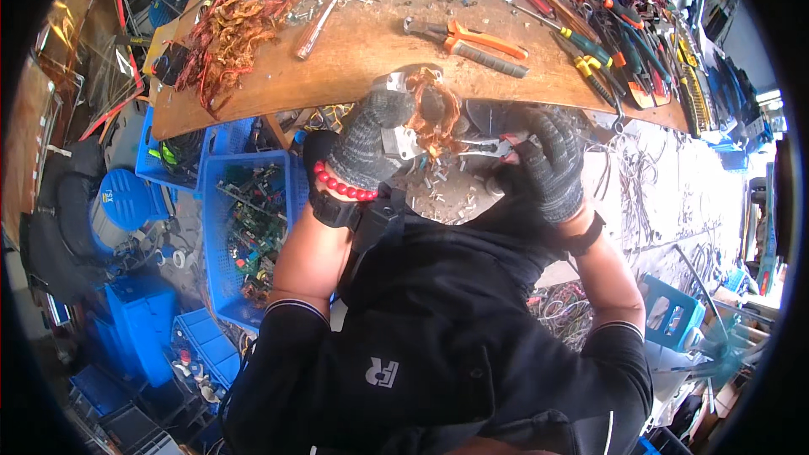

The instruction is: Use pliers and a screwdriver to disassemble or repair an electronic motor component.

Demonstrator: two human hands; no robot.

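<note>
My left hand (368, 136), in a dark grey knitted glove, grips a motor part just in front of the bench edge. Its ring of copper windings (436, 111) faces me, with silvery metal lugs (401, 143) beside it. My right hand (552, 160), gloved the same way, is closed round a pair of pliers (487, 147) with a bit of red on the handles. The plier jaws point left and meet or nearly meet the lower copper strands. Their exact contact is too small to tell.
On the wooden bench (354, 59) lie orange-handled pliers (486, 42), a screwdriver (324, 21), a heap of copper wire (232, 38) and several tools at the right. Small metal scraps (442, 190) lie below. A blue basket (211, 236) of circuit boards stands left.
</note>
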